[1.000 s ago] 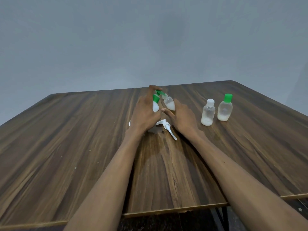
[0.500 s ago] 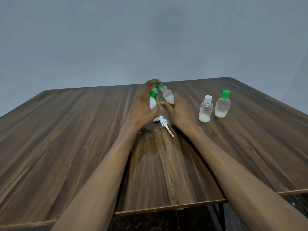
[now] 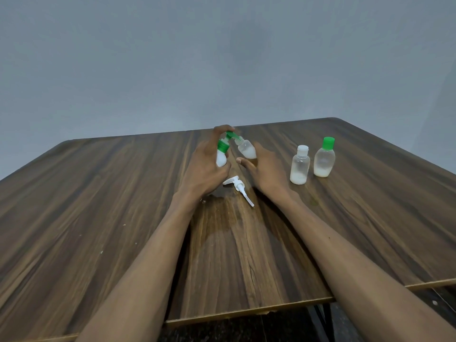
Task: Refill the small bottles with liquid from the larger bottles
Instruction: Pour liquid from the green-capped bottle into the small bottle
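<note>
- Gripping a white bottle with a green pump top (image 3: 221,154), the left hand (image 3: 204,166) curls its fingers round it, a fingertip on the pump head; the spout meets the neck of a small clear bottle (image 3: 245,149)
- the right hand (image 3: 265,169) grasps that clear bottle, tilted toward the pump
- a loose white pump (image 3: 237,187) lies on the wooden table (image 3: 98,206) between the wrists
- two capped bottles, one white-capped (image 3: 299,165), one green-capped (image 3: 324,157), stand upright to the right, just beside each other

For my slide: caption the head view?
Left hand tips green-capped pump bottle toward small bottle held by right hand.
</note>
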